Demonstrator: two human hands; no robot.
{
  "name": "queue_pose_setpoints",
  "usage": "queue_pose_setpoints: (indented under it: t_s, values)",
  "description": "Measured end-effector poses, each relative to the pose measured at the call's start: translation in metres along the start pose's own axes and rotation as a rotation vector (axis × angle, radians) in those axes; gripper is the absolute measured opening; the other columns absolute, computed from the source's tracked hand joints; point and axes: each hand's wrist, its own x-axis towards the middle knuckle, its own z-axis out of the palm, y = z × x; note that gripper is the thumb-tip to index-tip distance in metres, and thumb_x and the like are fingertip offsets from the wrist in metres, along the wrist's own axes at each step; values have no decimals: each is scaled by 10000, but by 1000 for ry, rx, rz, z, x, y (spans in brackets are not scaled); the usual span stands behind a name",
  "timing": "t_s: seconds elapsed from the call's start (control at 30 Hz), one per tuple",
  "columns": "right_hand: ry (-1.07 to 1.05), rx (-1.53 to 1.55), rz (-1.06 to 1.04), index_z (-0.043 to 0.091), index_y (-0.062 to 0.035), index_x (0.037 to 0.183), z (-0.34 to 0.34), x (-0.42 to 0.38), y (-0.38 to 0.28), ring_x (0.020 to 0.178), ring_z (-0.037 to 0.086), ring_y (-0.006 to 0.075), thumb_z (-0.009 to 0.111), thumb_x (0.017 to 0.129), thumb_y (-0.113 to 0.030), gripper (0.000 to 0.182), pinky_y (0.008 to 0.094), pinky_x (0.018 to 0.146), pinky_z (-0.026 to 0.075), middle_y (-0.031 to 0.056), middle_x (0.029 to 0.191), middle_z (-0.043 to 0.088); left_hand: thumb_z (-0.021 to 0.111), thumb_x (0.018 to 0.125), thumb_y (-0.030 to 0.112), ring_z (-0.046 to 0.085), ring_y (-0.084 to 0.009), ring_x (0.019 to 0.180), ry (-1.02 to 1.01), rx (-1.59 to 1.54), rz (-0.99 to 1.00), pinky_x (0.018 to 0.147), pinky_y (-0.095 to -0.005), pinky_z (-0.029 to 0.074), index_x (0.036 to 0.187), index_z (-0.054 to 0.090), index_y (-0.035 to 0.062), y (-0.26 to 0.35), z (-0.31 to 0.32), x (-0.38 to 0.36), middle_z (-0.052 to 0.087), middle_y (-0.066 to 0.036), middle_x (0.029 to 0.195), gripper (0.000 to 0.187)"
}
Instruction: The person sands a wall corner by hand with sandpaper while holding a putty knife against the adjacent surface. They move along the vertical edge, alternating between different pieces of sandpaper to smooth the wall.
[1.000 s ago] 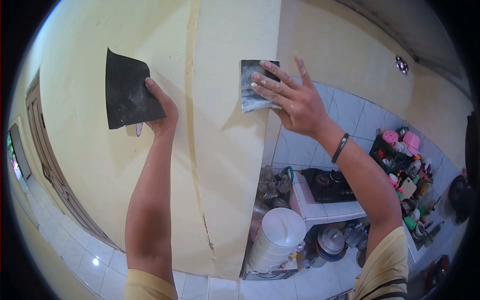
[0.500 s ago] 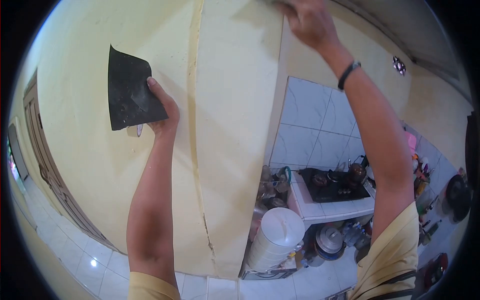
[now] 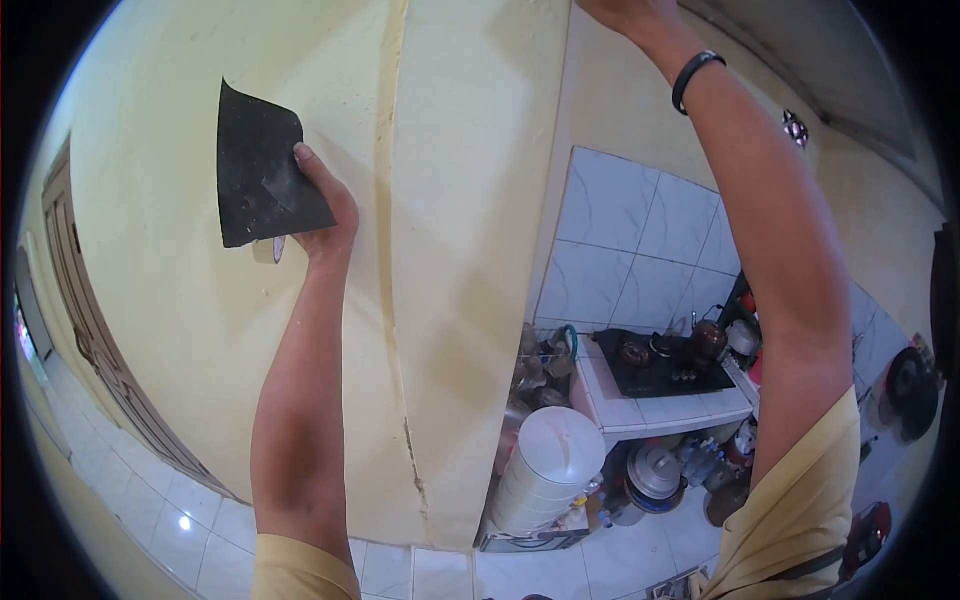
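Note:
My left hand point(image 3: 325, 215) is raised against the pale yellow wall point(image 3: 160, 130) and grips a large black sheet of sandpaper point(image 3: 262, 180) by its right edge. A small pale round object point(image 3: 268, 250) shows just under the sheet, by my fingers. My right arm reaches up along the yellow pillar point(image 3: 470, 200), a black band point(image 3: 697, 70) on the wrist. Only the heel of my right hand point(image 3: 625, 10) shows at the top edge; its fingers and anything in them are out of frame.
A long crack point(image 3: 400, 420) runs down the pillar's left corner. Below right are a tiled counter with a black gas stove point(image 3: 665, 365), a stack of white buckets point(image 3: 545, 480), pots and cluttered shelves. A wooden door point(image 3: 90, 330) stands at the left.
My right hand, which pressed a small grey sandpaper piece on the pillar's corner, has swept up and out of the top of the frame. My left hand has barely moved.

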Motion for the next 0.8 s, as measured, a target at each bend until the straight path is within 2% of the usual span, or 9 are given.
queue_pose_setpoints:
  t_s: [0.1,0.17,0.27,0.43,0.5,0.57,0.67,0.73,0.8]
  values:
    - [-1,84,-19,710,-44,1238,-25,-42,-38,1329,562,301,572,995,-242,342,596,1206,277,132,1286,701,406,1098,444,448,-385,1377,-49,7,-58,1163,-478,300,1431,489,-46,3,-1,-3,503,-226,1480,599]
    - [-202,-12,-53,605,-176,1434,-36,-99,-77,1455,451,183,682,950,-238,494,530,1283,138,6,1477,597,406,1097,446,454,-384,1370,-34,13,-64,1158,-477,305,1426,496,-39,4,-1,-3,509,-222,1473,593]
    - [-177,116,-13,684,-107,1305,-58,-144,-116,1412,492,171,594,1000,-248,348,528,1247,256,38,1432,627,415,1094,448,456,-382,1366,-71,49,-76,1152,-474,309,1425,499,-34,6,-4,-3,510,-218,1472,591]
    - [-260,61,101,645,-97,1371,-27,-75,-75,1421,496,211,641,965,-171,413,500,1261,236,73,1469,598,426,1090,446,451,-377,1370,-54,34,-75,1150,-473,308,1425,499,-34,5,-3,-2,500,-214,1482,589]
    - [-26,-45,5,688,3,1244,-1,-18,-45,1325,564,310,571,977,-205,358,587,1203,287,157,1299,690,423,1090,447,448,-377,1373,-50,32,-72,1152,-474,304,1426,499,-32,6,-2,-3,498,-212,1485,590]
    - [20,6,88,675,22,1252,12,-9,-45,1316,571,310,566,969,-186,368,577,1202,294,169,1313,680,416,1091,450,445,-379,1375,-43,22,-58,1154,-475,301,1427,499,-32,8,-3,-3,498,-211,1486,592]
    - [78,58,125,653,30,1281,2,-44,-77,1302,581,312,550,960,-160,388,551,1207,301,188,1334,663,418,1091,448,440,-381,1379,-59,-7,-66,1160,-477,294,1431,496,-31,6,-3,-2,495,-211,1491,593]
    - [-69,23,129,669,-67,1318,-20,-92,-112,1385,522,225,603,977,-246,391,546,1227,279,95,1420,627,419,1091,447,439,-382,1380,-51,28,-42,1161,-479,292,1432,496,-30,4,-2,-1,491,-212,1497,592]
    - [-94,88,145,669,-60,1313,-40,-130,-138,1373,529,235,591,977,-247,392,545,1205,308,107,1413,630,418,1091,446,438,-383,1380,-54,46,-33,1162,-482,291,1430,500,-29,2,-2,-3,489,-213,1500,589]
